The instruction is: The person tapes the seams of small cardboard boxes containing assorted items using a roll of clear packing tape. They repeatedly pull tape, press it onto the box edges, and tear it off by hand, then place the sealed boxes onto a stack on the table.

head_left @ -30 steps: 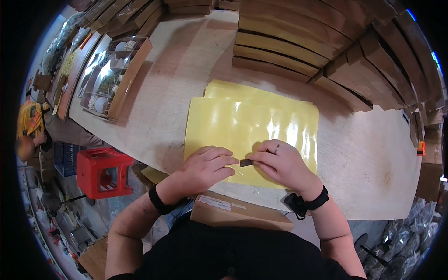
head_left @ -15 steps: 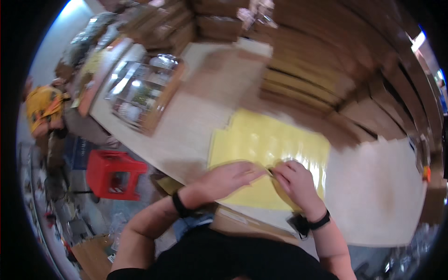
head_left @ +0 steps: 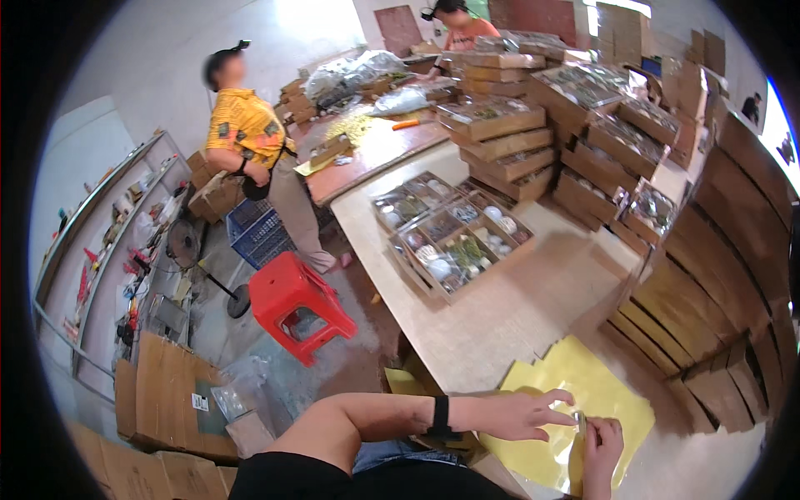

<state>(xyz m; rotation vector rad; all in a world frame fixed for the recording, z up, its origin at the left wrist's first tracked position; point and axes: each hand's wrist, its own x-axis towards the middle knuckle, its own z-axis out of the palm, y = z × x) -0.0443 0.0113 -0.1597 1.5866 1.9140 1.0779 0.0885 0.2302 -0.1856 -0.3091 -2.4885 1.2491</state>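
A stack of glossy yellow sheets point(head_left: 612, 392) lies on the table right in front of me. Over its left part my left hand point(head_left: 525, 417) reaches in, with thumb and fingers apart. My right hand point(head_left: 602, 446) is closed, its fingertips pinching what looks like the raised edge of a yellow sheet. A small shiny bit shows between the two hands; I cannot make out what it is.
Beyond the sheets, divided boxes point(head_left: 467, 237) of decorations with clear covers sit on the pale table point(head_left: 417, 321). Cardboard boxes point(head_left: 704, 267) are stacked along the right. A red stool point(head_left: 304, 304) stands left, near a person in yellow point(head_left: 250, 125); another person point(head_left: 471, 33) works farther back.
My view has swung up and to the left, so the hands now appear lower right. The left hand's fingers have spread apart; the right hand still pinches at the sheets.
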